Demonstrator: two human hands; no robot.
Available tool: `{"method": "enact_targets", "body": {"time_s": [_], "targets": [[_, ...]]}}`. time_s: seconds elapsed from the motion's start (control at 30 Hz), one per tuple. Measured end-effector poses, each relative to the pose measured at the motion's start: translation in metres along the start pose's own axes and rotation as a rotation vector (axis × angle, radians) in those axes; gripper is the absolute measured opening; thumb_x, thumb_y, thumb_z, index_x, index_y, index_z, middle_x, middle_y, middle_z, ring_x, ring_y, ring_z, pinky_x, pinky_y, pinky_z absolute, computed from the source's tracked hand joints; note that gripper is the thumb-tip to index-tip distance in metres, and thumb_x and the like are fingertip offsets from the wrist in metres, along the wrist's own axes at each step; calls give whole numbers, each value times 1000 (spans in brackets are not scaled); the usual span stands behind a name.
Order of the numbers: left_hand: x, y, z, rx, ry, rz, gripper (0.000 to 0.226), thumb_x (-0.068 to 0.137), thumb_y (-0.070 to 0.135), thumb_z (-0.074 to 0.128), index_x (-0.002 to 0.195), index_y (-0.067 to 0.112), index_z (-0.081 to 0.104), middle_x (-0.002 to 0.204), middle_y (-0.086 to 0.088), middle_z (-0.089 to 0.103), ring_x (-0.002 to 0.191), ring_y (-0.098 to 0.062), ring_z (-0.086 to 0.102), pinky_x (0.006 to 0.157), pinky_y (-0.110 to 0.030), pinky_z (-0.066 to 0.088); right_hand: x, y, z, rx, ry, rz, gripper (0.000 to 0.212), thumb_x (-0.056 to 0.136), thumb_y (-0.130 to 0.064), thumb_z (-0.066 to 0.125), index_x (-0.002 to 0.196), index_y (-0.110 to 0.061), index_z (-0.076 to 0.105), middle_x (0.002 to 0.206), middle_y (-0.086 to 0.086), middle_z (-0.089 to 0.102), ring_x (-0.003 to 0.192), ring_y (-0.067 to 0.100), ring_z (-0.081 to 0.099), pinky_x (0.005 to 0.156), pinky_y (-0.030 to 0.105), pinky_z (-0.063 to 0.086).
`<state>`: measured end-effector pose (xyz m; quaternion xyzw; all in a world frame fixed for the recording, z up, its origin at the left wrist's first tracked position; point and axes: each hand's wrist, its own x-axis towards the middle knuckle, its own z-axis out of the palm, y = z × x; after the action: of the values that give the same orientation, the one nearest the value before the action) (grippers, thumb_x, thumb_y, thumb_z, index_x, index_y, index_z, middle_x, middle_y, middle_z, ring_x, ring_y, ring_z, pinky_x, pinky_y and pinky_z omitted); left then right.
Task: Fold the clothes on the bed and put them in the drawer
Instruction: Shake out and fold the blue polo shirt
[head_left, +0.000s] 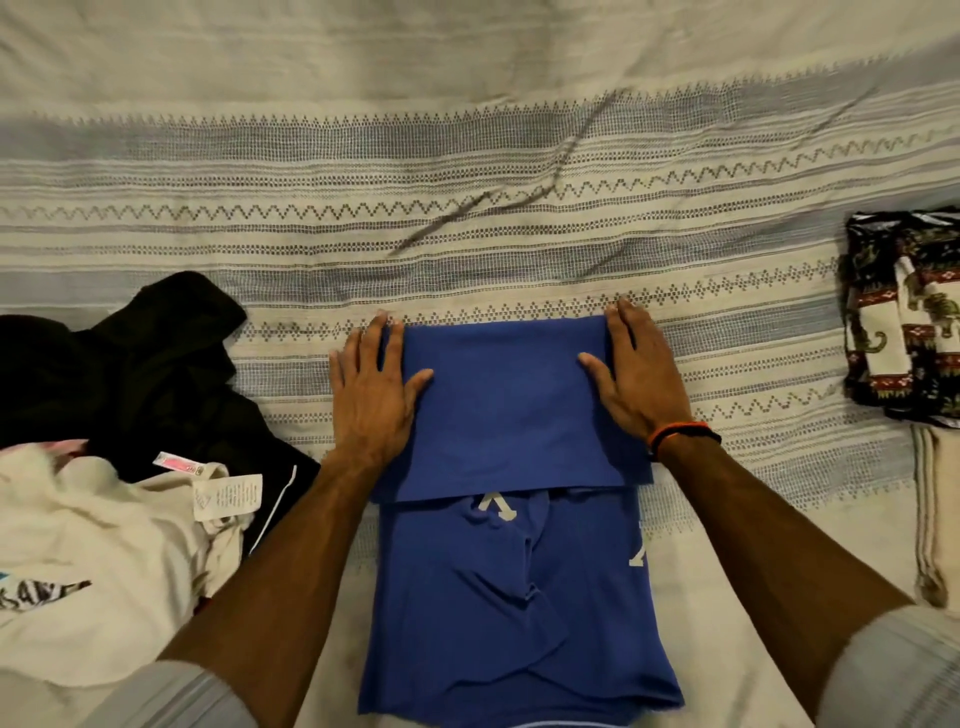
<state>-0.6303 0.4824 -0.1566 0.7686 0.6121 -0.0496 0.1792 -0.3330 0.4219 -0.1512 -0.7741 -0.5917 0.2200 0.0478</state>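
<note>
A striped bedspread (519, 171) carries the blue shirt (514, 571) in the middle, half-folded, with unfolded dark (145, 374) and cream clothes (104, 545) just left and a patterned folded stack (904, 317) well to the right. The left hand (371, 384) and right hand (641, 374) lie flat, fingers straight, pressing the folded panel's side edges. Lifting unevenly would likely skew the fold; no drawer is visible.

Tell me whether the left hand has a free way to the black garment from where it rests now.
Probably yes. The left hand lies flat on the blue shirt, holding nothing, and the black garment sits just to its left on the bed, with only bare bedspread between them.
</note>
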Motion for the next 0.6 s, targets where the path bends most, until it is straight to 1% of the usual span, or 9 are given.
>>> {"method": "enact_targets", "body": {"time_s": [0.03,0.07,0.1,0.13,0.2,0.3,0.4,0.5,0.6], "targets": [[3,1,-4,-4,68,5,63,101,45,40,152,12,26,159,-13,20,143,-35,21,118,-50,20,4,1,-3,-9,40,-17,63,100,-39,50,150,-4,33,157,16,28,145,34,25,120,45,22],[8,2,-8,-20,117,2,53,100,35,48,146,10,37,151,-16,33,135,-36,33,113,-48,29,10,0,-8,-22,56,-27,55,98,-31,55,144,-4,42,150,18,37,138,36,34,116,47,29],[13,4,-12,-39,133,-7,46,99,27,53,140,9,44,142,-18,41,127,-35,40,106,-46,36,14,-2,-12,-34,50,-35,50,95,-26,59,139,-6,48,143,17,44,131,37,40,111,47,35],[18,5,-17,-48,126,-20,41,97,22,56,135,8,49,135,-19,47,121,-34,43,101,-45,38,20,-4,-17,-39,30,-44,45,93,-23,61,134,-7,52,135,17,48,124,37,44,105,47,39],[27,5,-27,-32,78,-48,34,96,19,57,129,9,54,127,-18,52,114,-33,44,96,-42,39,28,-8,-27,-41,-22,-49,37,90,-20,66,125,-9,60,123,16,54,114,35,49,98,46,43],[30,5,-39,36,20,-48,28,94,21,60,120,9,62,119,-18,57,109,-34,48,93,-41,40,31,-13,-40,-82,-83,-51,29,87,-21,70,114,-12,65,115,13,56,109,33,50,93,44,44],[20,6,-50,43,31,-48,23,92,18,61,112,8,64,114,-17,61,105,-36,52,90,-44,42,22,-16,-54,-71,-82,-48,24,83,-17,71,107,-12,68,112,12,57,107,32,52,89,42,46],[-6,10,-65,-36,37,-79,18,90,14,62,107,9,64,107,-16,66,100,-36,58,86,-46,48,-1,-17,-69,-13,-63,-35,19,80,-13,70,99,-14,68,105,10,64,101,32,57,82,41,48],[-37,12,-80,-94,67,-60,17,88,12,64,105,10,64,101,-15,67,94,-35,60,81,-45,48,-31,-19,-81,19,-21,-38,19,79,-11,69,97,-14,68,96,11,69,92,34,61,76,39,50]]}}
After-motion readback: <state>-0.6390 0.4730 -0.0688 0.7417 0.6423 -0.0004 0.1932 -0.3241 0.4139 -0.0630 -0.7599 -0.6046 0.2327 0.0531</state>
